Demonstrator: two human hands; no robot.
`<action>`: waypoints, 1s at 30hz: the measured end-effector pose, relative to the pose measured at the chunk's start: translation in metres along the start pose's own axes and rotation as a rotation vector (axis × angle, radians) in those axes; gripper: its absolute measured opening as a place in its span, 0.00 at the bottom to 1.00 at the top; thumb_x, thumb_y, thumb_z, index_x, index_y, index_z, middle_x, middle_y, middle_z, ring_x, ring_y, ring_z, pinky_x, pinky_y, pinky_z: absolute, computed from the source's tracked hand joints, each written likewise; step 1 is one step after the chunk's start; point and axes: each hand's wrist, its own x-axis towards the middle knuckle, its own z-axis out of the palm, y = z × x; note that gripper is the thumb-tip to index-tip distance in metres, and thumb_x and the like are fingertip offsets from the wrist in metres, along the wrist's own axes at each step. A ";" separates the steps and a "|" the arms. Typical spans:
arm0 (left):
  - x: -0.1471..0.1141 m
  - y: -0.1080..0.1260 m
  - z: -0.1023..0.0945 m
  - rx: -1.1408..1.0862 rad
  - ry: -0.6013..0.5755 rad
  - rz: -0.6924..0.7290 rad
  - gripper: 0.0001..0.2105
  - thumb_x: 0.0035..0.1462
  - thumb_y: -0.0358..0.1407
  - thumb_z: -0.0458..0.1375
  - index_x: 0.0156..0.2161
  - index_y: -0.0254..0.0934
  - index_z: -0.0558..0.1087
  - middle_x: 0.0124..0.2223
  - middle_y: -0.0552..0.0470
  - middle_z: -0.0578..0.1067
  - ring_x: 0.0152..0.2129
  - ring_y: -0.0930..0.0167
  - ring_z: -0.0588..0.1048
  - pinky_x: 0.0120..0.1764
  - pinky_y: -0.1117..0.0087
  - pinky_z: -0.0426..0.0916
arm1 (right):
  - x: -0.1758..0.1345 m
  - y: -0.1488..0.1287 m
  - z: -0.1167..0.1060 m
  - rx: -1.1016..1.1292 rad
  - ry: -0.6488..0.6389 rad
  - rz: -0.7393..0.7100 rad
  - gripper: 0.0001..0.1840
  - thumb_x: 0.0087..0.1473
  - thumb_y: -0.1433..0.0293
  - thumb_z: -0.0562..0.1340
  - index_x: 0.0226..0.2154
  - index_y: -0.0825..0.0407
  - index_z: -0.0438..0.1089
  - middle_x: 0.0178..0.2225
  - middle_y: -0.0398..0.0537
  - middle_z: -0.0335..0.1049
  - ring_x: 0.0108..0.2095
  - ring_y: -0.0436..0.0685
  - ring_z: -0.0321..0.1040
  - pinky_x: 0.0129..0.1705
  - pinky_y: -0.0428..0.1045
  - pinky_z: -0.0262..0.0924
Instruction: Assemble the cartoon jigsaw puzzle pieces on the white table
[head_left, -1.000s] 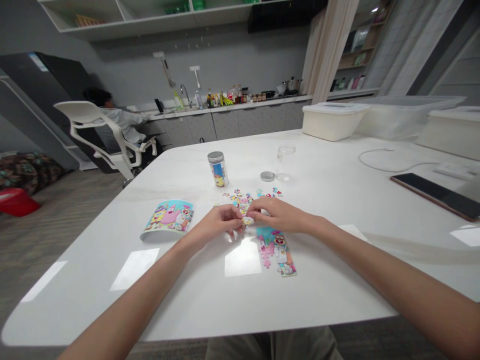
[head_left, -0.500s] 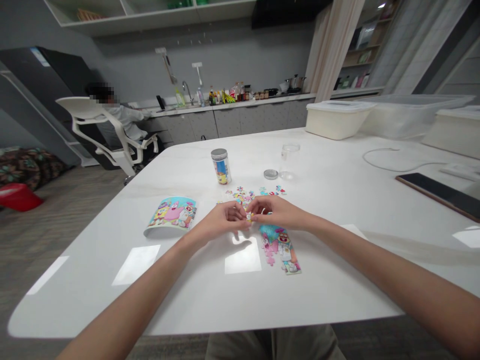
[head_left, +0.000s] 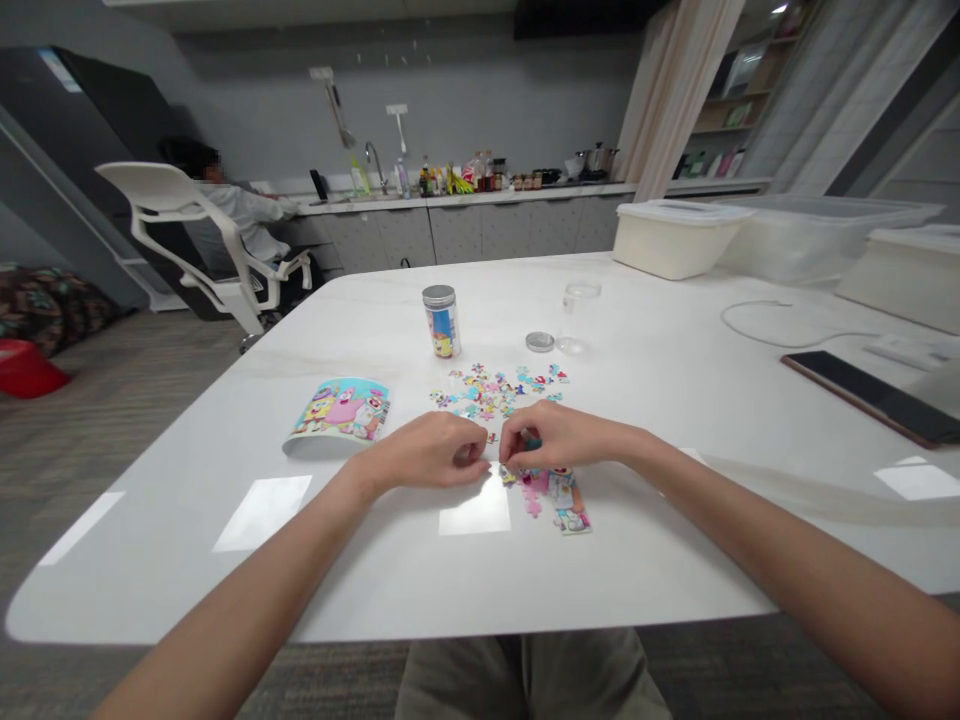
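Observation:
My right hand [head_left: 559, 435] pinches a small yellow puzzle piece [head_left: 508, 476] between thumb and fingertips, at the left edge of a partly joined jigsaw puzzle [head_left: 568, 503]. That section shows pink and light-blue cartoon figures, and the hand covers its upper part. To the left, my left hand [head_left: 431, 450] rests low over the table with its fingers curled in; nothing shows in them. A single loose piece [head_left: 491, 438] lies by its fingertips. Beyond both hands is a scatter of loose puzzle pieces [head_left: 487, 390]. A curved picture sheet [head_left: 341, 412] with cartoon figures lies left of my left hand.
Behind the pieces stand a lidded jar [head_left: 442, 325], a loose metal lid [head_left: 540, 342] and a clear open jar [head_left: 579, 320]. At right lie a phone [head_left: 870, 395] and a white cable [head_left: 757, 333], with storage boxes [head_left: 675, 240] behind. A person sits in a white chair [head_left: 225, 235].
My hands have moved apart and slightly down. The yellow piece has gone from between both hands to the puzzle's left edge in my right hand. My left fingers have curled in.

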 end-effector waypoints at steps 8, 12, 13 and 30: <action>0.004 0.009 0.004 -0.142 -0.031 0.006 0.11 0.53 0.43 0.59 0.33 0.35 0.72 0.24 0.58 0.66 0.20 0.78 0.61 0.25 0.76 0.55 | -0.003 -0.001 -0.002 -0.057 -0.017 -0.017 0.06 0.48 0.73 0.61 0.30 0.53 0.74 0.30 0.44 0.73 0.30 0.50 0.67 0.32 0.45 0.60; 0.005 0.008 0.008 -0.208 -0.031 0.042 0.09 0.54 0.40 0.58 0.34 0.35 0.73 0.24 0.57 0.68 0.20 0.78 0.62 0.26 0.76 0.56 | -0.002 0.000 -0.002 -0.080 -0.036 -0.026 0.07 0.47 0.74 0.60 0.29 0.53 0.74 0.29 0.44 0.74 0.30 0.50 0.68 0.33 0.45 0.60; 0.004 0.008 0.008 -0.227 -0.028 0.048 0.09 0.54 0.40 0.58 0.34 0.35 0.73 0.25 0.57 0.69 0.20 0.78 0.63 0.26 0.76 0.57 | -0.002 0.000 -0.002 -0.084 -0.039 -0.024 0.07 0.46 0.74 0.60 0.29 0.53 0.74 0.29 0.44 0.74 0.29 0.50 0.68 0.32 0.45 0.60; 0.004 0.010 0.005 -0.285 -0.044 0.078 0.09 0.56 0.37 0.56 0.39 0.37 0.77 0.24 0.57 0.71 0.19 0.78 0.63 0.27 0.76 0.59 | -0.004 0.002 -0.010 -0.203 -0.019 -0.077 0.08 0.52 0.74 0.58 0.33 0.53 0.73 0.32 0.46 0.72 0.31 0.50 0.66 0.32 0.46 0.58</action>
